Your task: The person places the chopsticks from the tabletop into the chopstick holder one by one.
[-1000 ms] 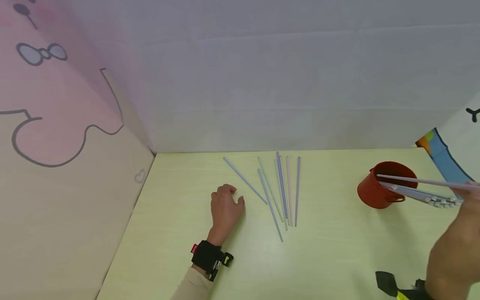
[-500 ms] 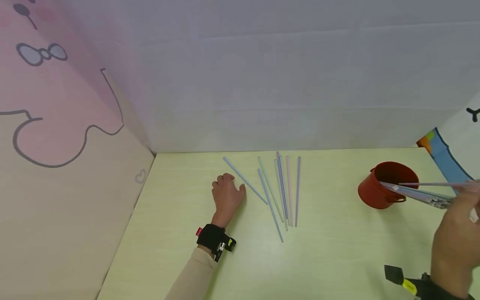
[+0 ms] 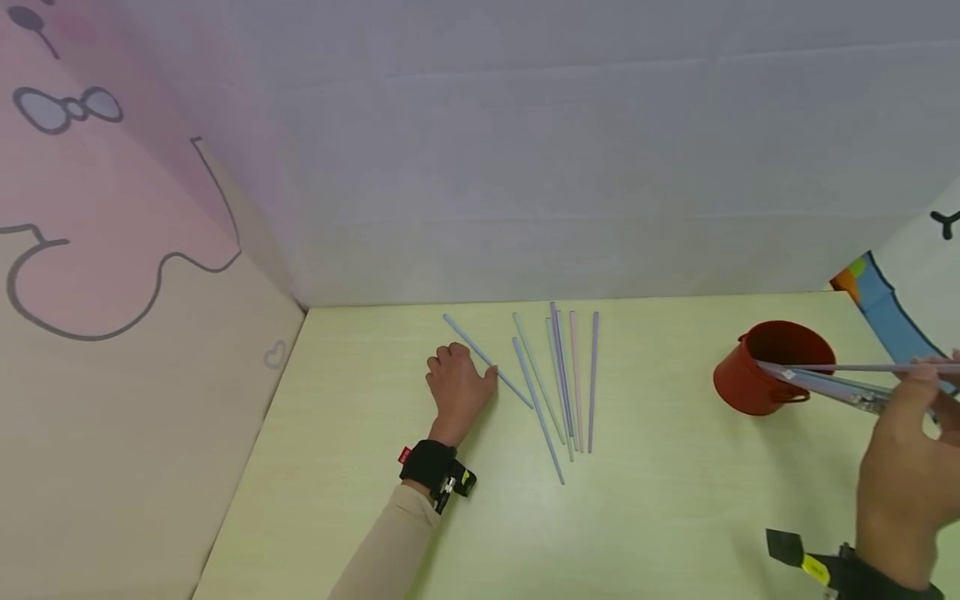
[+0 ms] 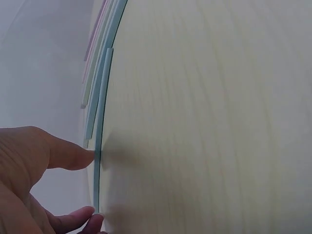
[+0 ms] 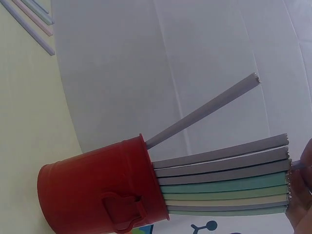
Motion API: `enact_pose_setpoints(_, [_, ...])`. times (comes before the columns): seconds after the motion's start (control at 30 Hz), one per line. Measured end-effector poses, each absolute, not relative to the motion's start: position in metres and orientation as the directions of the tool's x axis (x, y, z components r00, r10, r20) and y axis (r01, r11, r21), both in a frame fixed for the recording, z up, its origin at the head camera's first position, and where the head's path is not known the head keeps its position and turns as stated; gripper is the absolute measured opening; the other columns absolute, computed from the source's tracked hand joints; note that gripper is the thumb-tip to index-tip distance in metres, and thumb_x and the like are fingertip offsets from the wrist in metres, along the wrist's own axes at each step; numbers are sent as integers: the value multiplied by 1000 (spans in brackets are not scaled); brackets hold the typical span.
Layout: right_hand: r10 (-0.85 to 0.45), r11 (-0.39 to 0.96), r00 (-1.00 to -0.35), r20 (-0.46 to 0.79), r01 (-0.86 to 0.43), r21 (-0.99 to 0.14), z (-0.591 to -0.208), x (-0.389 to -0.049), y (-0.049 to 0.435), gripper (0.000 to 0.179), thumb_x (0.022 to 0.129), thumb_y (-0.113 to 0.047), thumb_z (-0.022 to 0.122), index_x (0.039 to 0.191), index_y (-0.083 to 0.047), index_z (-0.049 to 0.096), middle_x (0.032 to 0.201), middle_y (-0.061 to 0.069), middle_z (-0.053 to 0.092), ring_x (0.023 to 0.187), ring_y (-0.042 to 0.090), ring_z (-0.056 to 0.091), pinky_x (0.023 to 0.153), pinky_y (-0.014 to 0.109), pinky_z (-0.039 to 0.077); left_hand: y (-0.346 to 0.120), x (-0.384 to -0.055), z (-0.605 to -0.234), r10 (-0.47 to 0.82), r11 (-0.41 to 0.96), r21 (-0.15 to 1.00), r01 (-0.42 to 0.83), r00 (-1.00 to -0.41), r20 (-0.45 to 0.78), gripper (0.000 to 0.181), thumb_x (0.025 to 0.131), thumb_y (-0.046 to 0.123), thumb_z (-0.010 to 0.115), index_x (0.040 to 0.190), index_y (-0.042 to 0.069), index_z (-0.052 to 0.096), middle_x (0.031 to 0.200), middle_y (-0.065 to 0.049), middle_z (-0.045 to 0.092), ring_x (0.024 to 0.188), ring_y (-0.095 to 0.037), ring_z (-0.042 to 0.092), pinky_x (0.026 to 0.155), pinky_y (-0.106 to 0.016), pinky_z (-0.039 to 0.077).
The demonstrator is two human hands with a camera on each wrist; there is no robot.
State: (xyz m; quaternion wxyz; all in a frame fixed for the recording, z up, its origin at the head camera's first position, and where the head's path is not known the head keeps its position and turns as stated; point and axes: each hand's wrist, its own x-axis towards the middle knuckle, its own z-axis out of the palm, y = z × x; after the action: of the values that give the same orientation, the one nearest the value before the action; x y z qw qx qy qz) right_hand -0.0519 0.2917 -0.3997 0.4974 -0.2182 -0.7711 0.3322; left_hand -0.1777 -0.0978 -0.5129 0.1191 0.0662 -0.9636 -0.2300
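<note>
We see the left hand (image 3: 459,392) on the table (image 3: 637,517), its fingers released and loosely bent, with the thumb apart from the rest. In the left wrist view the thumb tip meets the edge of the blue stick (image 4: 102,97), and the other fingertips lie by that stick's near end. The blue stick lies flat and slanted, at the left of the loose sticks (image 3: 577,383). These lie close together, some crossing or touching, in blue, green, pink and purple.

At the right we see the right hand (image 3: 903,471), its thumb and fingers pinching the purple stick (image 3: 862,367) above the red bucket (image 3: 738,387). The purple stick's lower end shows against the bucket's mouth; we cannot tell how far in it reaches. The bucket stands on the table, well apart from the loose sticks. A bundle (image 5: 219,178) of grey, teal, green and cream sticks stands in it, and a grey stick (image 5: 204,109) leans away from that bundle.

We also see a black strap (image 3: 429,465) on the left wrist, a beige sleeve (image 3: 390,542) and a pale cloth (image 3: 487,167) behind the table.
</note>
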Motion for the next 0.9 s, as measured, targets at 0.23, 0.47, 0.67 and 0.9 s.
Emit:
enact_pose_setpoints(0.23, [677, 680, -398, 619, 17, -733, -397, -51, 289, 33, 101, -30, 45, 131, -18, 52, 118, -28, 48, 109, -3, 55, 97, 17, 40, -95, -180, -514, -188, 894, 440, -86, -962, 196, 52, 78, 43, 73, 101, 1, 54, 99, -19, 51, 91, -38, 46, 68, -49, 42])
enact_pose_setpoints(0.47, [714, 658, -394, 579, 93, -748, -398, -46, 290, 33, 102, -37, 41, 129, -23, 54, 117, -27, 53, 110, -4, 55, 100, 18, 37, -101, -177, -510, -210, 897, 423, -129, -966, 151, 44, 77, 32, 73, 98, 0, 51, 98, -19, 48, 92, -37, 44, 69, -48, 41])
enact_pose_setpoints(0.67, [774, 620, -359, 521, 269, -737, -394, -33, 287, 43, 100, -52, 32, 137, -36, 45, 134, -25, 46, 124, -2, 43, 107, 20, 25, -116, -168, -510, -225, 879, 455, -146, -966, 126, 31, 73, 18, 65, 92, 0, 48, 88, -16, 44, 78, -35, 42, 59, -41, 38])
enact_pose_setpoints(0.9, [726, 675, -361, 585, 210, -708, -394, -25, 283, 41, 103, -44, 32, 139, -29, 44, 136, -19, 49, 123, -1, 46, 105, 18, 31, -140, -157, -510, -290, 848, 479, -227, -955, 60, 23, 73, 7, 57, 91, -1, 46, 85, -16, 44, 74, -35, 44, 49, -39, 36])
